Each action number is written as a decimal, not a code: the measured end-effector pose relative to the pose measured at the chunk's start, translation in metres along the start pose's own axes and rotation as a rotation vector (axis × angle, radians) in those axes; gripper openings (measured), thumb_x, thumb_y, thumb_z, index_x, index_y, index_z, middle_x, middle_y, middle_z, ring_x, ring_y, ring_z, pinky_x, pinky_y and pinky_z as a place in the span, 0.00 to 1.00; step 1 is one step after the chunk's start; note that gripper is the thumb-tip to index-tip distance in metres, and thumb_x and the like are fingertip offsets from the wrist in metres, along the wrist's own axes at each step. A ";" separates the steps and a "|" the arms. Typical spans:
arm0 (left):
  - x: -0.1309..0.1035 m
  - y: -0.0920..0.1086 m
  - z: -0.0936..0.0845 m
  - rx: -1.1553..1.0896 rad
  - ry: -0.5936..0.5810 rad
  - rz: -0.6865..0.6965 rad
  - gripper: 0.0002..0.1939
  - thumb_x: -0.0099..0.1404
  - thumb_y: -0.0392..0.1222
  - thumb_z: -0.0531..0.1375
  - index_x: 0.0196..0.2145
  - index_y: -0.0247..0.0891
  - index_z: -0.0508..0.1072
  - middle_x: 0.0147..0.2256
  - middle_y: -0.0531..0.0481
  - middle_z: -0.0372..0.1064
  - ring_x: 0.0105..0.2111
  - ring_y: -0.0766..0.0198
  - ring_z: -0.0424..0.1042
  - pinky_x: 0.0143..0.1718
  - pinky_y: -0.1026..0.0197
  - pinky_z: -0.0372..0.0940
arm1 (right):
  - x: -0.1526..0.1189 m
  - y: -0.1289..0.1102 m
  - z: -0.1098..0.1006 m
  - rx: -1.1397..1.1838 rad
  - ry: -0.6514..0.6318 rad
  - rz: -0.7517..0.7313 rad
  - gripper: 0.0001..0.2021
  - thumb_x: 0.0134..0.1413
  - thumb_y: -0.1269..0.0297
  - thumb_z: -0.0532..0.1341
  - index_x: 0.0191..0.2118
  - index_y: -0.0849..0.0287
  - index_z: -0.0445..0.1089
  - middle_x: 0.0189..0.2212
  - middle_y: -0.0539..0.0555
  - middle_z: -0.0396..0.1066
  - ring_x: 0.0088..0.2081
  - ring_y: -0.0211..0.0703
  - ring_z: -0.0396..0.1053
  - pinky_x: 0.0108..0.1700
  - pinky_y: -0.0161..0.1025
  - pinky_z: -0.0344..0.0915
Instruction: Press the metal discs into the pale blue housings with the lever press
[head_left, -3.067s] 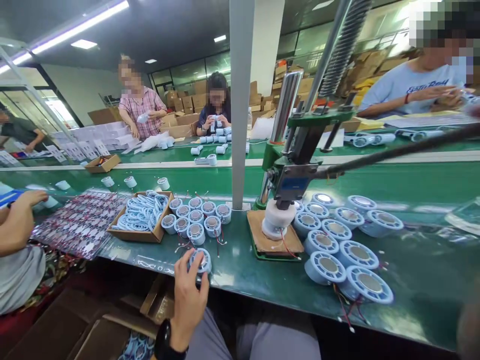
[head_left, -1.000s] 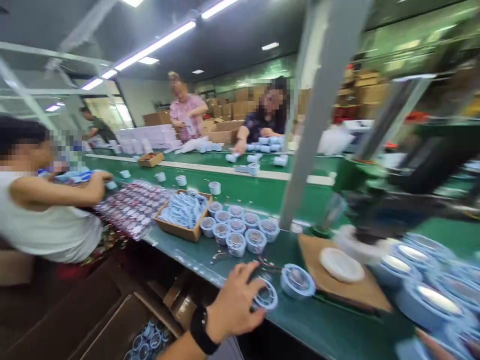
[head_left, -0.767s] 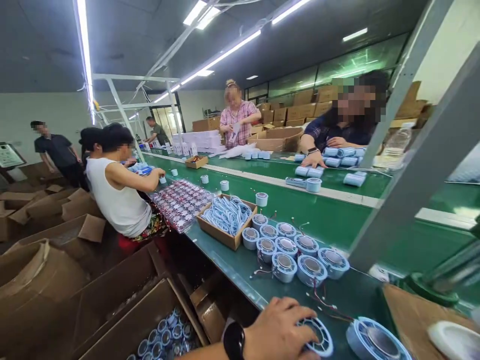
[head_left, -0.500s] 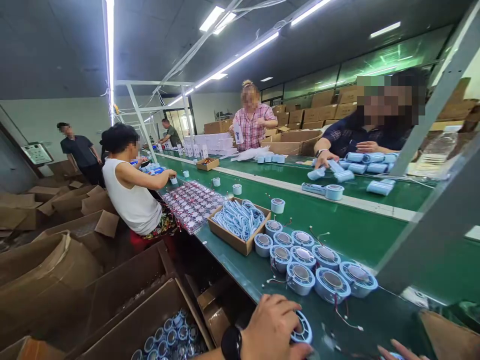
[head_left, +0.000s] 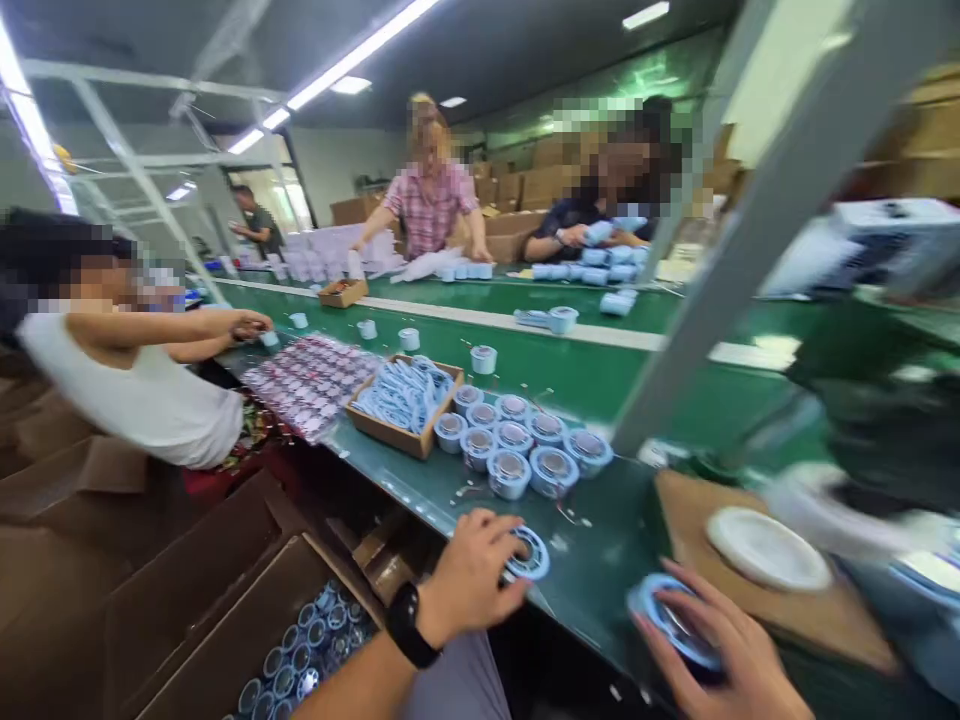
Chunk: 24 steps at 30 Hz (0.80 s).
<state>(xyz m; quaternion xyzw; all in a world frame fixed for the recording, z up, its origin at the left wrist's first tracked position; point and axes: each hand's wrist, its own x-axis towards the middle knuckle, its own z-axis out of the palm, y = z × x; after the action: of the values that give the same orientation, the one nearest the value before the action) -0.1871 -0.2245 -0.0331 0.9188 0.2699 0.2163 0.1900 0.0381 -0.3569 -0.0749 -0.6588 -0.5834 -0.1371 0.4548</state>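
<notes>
My left hand [head_left: 480, 568], with a black band on its wrist, grips a light blue round housing [head_left: 534, 555] with a slotted ring face near the bench's front edge. Farther right, the fingers of my right hand [head_left: 720, 640] curl around another light blue round housing [head_left: 652, 600] with a dark, shiny centre. Beyond my hands several similar housings [head_left: 510, 472] with silver discs on top stand grouped on the green bench, thin wires with white plugs beside them. Left of that group a cardboard tray [head_left: 386, 432] holds pale blue looped pieces.
A grey post [head_left: 690, 290] rises from the bench at right, near a brown board [head_left: 690, 500] with a white round lid [head_left: 769, 548]. An open carton [head_left: 225, 610] of blue round parts stands below left. Co-workers sit left and across the belt [head_left: 585, 385].
My view has swung right. More of my right hand and its housing shows now. The co-worker across the belt at right has lifted blue pieces; the left co-worker's hands have come together.
</notes>
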 end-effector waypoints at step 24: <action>0.058 0.089 0.018 -0.164 0.005 -0.181 0.26 0.52 0.37 0.70 0.49 0.40 0.71 0.45 0.46 0.66 0.49 0.51 0.69 0.49 0.50 0.67 | 0.000 -0.041 0.012 0.151 0.022 0.294 0.29 0.51 0.71 0.56 0.61 0.59 0.60 0.54 0.58 0.69 0.53 0.44 0.71 0.54 0.40 0.72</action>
<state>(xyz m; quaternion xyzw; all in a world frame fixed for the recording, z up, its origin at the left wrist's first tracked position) -0.0972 -0.2647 0.0105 0.8716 0.3337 0.2220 0.2824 -0.0028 -0.3512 -0.0635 -0.6994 -0.4844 -0.0323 0.5245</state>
